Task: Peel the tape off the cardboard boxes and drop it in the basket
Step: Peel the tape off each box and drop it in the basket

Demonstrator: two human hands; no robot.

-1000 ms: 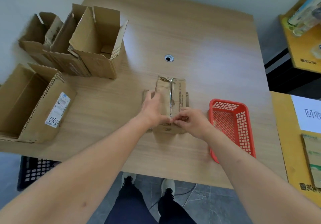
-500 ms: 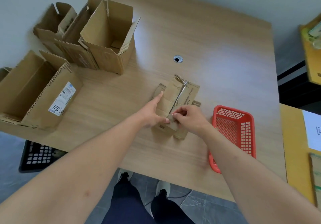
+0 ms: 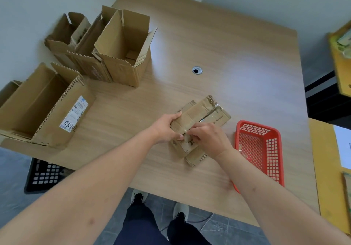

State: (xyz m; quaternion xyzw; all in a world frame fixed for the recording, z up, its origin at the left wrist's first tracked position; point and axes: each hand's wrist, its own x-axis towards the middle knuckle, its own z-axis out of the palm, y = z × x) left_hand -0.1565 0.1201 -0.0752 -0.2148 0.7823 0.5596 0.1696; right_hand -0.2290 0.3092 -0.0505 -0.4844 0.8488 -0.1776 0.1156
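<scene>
Arms [image 3: 106,170] bare, no sleeves in view; hands [image 3: 207,140] ungloved; trousers [image 3: 140,225] dark navy; shoes [image 3: 139,195] pale with black laces.

The scene is seen from a single wide-angle camera worn on the person's head, aimed forward and steeply down. The light wooden table [image 3: 218,45] is taken in almost whole, its near edge crossing the lower frame and its far corners reaching the pale wall. Both bare forearms are seen entering from the bottom corners, so the view sits close above the near edge. The person's dark trousers and shoes on the grey floor are caught beneath that edge. Straight lines are bowed toward the frame borders. No second view is given.
</scene>
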